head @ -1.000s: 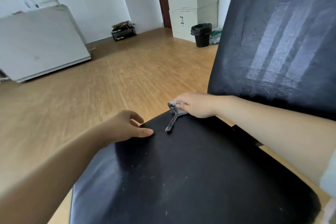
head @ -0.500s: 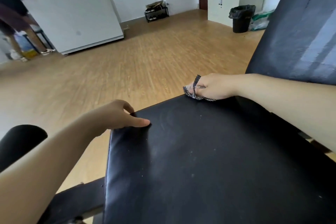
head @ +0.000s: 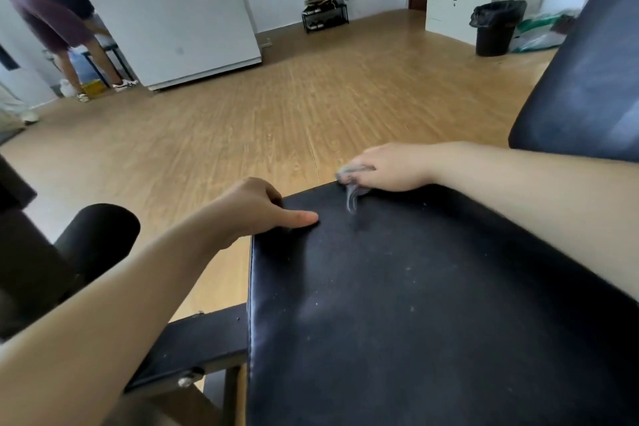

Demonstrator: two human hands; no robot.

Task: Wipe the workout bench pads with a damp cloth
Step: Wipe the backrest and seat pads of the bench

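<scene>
Wood-plank floor (head: 276,121) behind, black bench up front. Right hand (head: 390,168) bunched over the damp cloth (head: 352,190), fingers curled round it, pressed down at the far edge of the seat pad (head: 432,304); blurred, with one loose tail of cloth trailing toward the camera. Left hand (head: 256,207) near it on the left, clamped on the pad's far left corner, thumb flat along the top, other fingers hooked over the edge out of sight. Close to the cloth but not touching it.

Nearly all of the seat pad lying from the cloth back toward the body, speckled with pale dust. Bench line running left to right; the pad's own long axis hard to judge, with its near and right edges cut off.

Likely step: wiping the seat. Unwiped-looking run nearward of the grip, so probably a matter of pulling strokes toward the body, lane by lane across the width. Right hand the working one; left best kept as a brace, clear of the cloth's path.

Back pad (head: 587,79) rising tilted beyond the right forearm, hazy on its face; hard to say whether wiped. Farther out: roller pad (head: 96,235) and frame bar (head: 193,349) at lower left, bin (head: 494,31) by the far wall, a person (head: 52,17) bent over at upper left.
</scene>
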